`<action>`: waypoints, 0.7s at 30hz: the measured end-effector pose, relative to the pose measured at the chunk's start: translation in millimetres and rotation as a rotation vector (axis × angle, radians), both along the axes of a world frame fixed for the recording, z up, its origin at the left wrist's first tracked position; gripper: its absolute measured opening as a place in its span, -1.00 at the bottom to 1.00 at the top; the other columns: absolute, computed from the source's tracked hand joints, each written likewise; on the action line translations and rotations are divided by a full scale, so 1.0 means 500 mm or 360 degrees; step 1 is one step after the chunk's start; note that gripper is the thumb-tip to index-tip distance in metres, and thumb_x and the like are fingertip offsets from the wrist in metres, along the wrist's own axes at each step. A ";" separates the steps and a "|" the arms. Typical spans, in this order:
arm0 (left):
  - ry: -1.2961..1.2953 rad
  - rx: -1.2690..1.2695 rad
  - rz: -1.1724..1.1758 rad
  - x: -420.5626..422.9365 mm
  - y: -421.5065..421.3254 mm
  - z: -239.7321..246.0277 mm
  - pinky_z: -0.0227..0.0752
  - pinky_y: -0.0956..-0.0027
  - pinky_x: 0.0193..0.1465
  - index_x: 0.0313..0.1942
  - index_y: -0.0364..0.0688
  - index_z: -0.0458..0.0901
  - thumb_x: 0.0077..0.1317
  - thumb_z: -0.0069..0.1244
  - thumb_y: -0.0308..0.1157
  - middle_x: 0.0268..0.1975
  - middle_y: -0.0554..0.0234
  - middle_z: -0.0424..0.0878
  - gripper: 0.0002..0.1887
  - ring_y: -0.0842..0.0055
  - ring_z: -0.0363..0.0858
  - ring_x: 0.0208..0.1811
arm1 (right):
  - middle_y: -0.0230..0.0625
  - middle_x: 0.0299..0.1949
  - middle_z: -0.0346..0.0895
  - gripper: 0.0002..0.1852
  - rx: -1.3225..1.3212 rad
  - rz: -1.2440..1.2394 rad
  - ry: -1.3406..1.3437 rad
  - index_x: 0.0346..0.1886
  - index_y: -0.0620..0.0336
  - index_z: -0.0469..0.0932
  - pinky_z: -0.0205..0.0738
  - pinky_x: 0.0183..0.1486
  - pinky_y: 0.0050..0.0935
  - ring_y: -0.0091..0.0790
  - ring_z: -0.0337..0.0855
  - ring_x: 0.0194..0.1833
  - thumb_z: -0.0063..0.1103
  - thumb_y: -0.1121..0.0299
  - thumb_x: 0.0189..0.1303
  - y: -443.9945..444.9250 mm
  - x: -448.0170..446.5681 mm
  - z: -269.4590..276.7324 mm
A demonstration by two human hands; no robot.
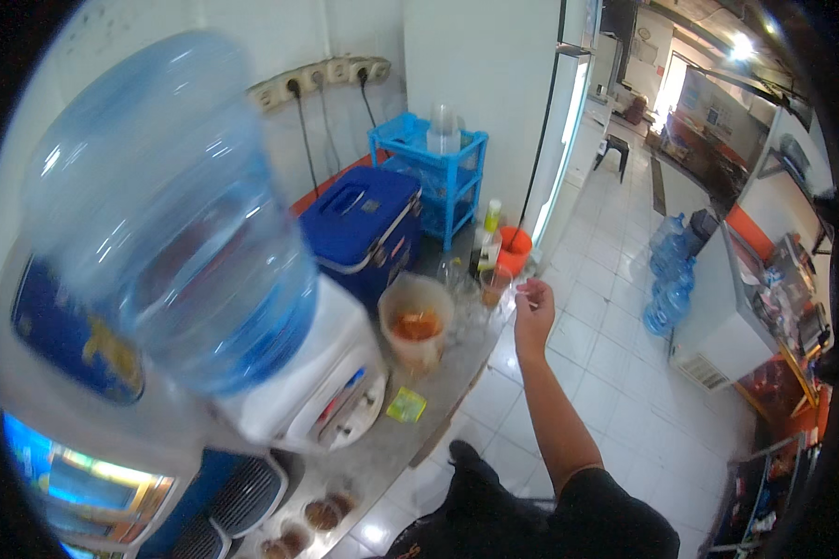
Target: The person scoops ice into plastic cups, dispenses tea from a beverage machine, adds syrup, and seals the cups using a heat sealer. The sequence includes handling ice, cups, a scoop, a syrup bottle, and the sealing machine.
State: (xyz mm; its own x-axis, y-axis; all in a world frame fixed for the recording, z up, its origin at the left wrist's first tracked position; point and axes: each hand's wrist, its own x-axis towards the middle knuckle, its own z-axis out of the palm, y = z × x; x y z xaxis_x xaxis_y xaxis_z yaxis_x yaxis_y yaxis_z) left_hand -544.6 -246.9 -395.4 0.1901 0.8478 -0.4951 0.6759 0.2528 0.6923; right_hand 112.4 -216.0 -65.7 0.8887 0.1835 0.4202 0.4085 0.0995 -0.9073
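My right hand [535, 307] reaches out beside the counter's far end, fingers curled together. Something small and pale shows at the fingertips, too blurred to identify. Closest to it is a clear cup [493, 288] with brown contents. Behind that cup stand an orange-red plastic container [514, 250] and a bottle with a yellow-green top [491, 218]. Clear glassware [452, 274] is to the left. A translucent pitcher [417, 297] holding orange-red liquid is nearer on the counter, with a yellow-green sachet [406, 405] in front of it. My left hand is out of view.
A water dispenser [335, 391] bears a large blue bottle [182, 209]. Beyond are a blue cooler box [360, 209] and a blue plastic rack [454, 189]. Cups with dark contents [321, 516] line the near counter. Several water bottles [668, 279] stand by a white chest [720, 314].
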 end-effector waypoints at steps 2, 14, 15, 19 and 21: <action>-0.0003 0.0025 -0.0029 0.142 0.038 0.049 0.63 0.02 -0.02 -0.21 -0.14 0.79 0.35 0.11 -0.17 -0.20 -0.03 0.80 -0.75 0.02 0.75 -0.17 | -0.35 -0.14 0.64 -0.71 -0.0029 -0.0002 0.0023 0.06 0.27 0.59 0.54 -0.02 -0.43 -0.49 0.60 -0.12 0.30 0.47 0.28 0.050 0.145 -0.005; -0.0063 -0.0183 -0.0118 0.599 0.004 0.175 0.62 0.03 -0.02 -0.19 -0.16 0.78 0.36 0.11 -0.18 -0.21 -0.06 0.79 -0.75 0.01 0.75 -0.16 | -0.10 -0.33 0.61 -0.62 -0.0712 0.0480 -0.0374 -0.27 0.26 0.68 0.52 -0.16 -0.15 -0.05 0.65 -0.26 0.64 0.23 -0.06 0.287 0.475 0.048; -0.0053 -0.0194 -0.0111 0.608 -0.001 0.179 0.62 0.03 -0.02 -0.19 -0.16 0.78 0.36 0.11 -0.19 -0.21 -0.06 0.79 -0.75 0.01 0.75 -0.16 | -0.09 -0.32 0.62 -0.63 -0.0726 0.0496 -0.0404 -0.30 0.26 0.68 0.52 -0.16 -0.14 -0.03 0.65 -0.26 0.65 0.23 -0.07 0.290 0.478 0.047; -0.0021 -0.0241 -0.0081 0.630 -0.023 0.184 0.62 0.04 -0.02 -0.19 -0.16 0.78 0.36 0.11 -0.19 -0.21 -0.07 0.79 -0.75 0.00 0.75 -0.16 | -0.03 -0.31 0.63 -0.66 -0.0787 0.0489 -0.0507 -0.33 0.27 0.71 0.51 -0.13 -0.06 0.06 0.66 -0.23 0.64 0.24 -0.06 0.292 0.479 0.042; -0.0013 -0.0267 -0.0090 0.633 -0.037 0.176 0.62 0.04 -0.02 -0.19 -0.16 0.78 0.36 0.11 -0.19 -0.21 -0.07 0.79 -0.75 0.00 0.75 -0.16 | -0.01 -0.30 0.63 -0.66 -0.0808 0.0498 -0.0542 -0.30 0.27 0.73 0.51 -0.11 -0.04 0.10 0.66 -0.20 0.64 0.25 -0.05 0.291 0.476 0.040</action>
State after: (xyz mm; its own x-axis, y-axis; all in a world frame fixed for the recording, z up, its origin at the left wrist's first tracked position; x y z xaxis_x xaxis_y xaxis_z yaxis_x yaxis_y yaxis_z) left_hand -228.1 -265.5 -307.2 0.2398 0.7414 -0.6268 0.6868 0.3267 0.6493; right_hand 350.5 -70.7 -45.9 0.5954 0.6583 0.4606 0.7005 -0.1446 -0.6989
